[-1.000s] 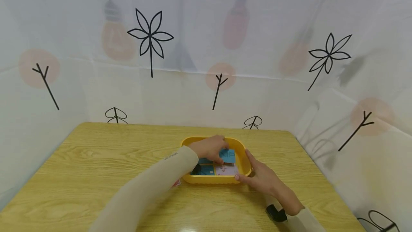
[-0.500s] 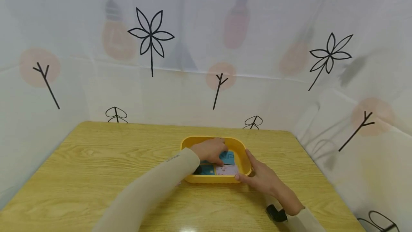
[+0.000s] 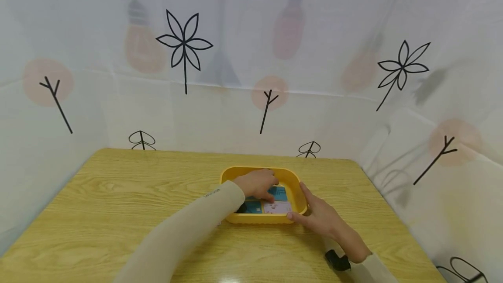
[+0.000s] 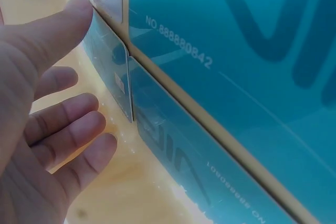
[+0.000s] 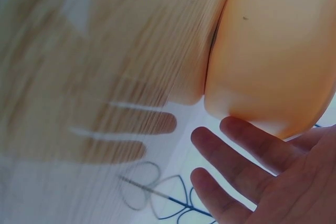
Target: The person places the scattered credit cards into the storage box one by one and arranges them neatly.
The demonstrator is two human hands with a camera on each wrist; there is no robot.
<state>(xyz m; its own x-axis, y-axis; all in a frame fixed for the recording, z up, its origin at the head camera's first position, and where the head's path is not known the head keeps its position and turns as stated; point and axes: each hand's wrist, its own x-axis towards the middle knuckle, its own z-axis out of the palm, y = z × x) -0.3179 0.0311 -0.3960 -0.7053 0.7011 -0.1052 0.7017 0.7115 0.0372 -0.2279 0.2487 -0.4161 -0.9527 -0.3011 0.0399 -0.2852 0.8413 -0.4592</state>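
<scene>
In the head view, a yellow tray [image 3: 257, 219] holds several blue cards and a pale pink card [image 3: 278, 207]. My left hand [image 3: 255, 183] reaches in over the cards from the left. The left wrist view shows its thumb tip at the edge of a blue card [image 4: 107, 53], which lies flat beside the others. Its fingers [image 4: 63, 121] are loosely bent, apart from the cards. My right hand [image 3: 320, 217] steadies the tray's right end, thumb at the front wall and fingers along the side. Seen from the right wrist, straight fingers [image 5: 239, 163] rest near the tray's outer wall [image 5: 273, 40].
The tray stands on a wooden table [image 3: 129, 195]. White cloth [image 3: 235, 117] with printed plants and lamps hangs behind and at both sides. A black strap [image 3: 337, 260] is on the right wrist. A small pinkish item [image 3: 218, 223] peeks out beside the left sleeve.
The blue card at the back right of the tray, tilted up a second ago, has come down flat. My left hand has lowered slightly with it. My right hand has kept its place.
</scene>
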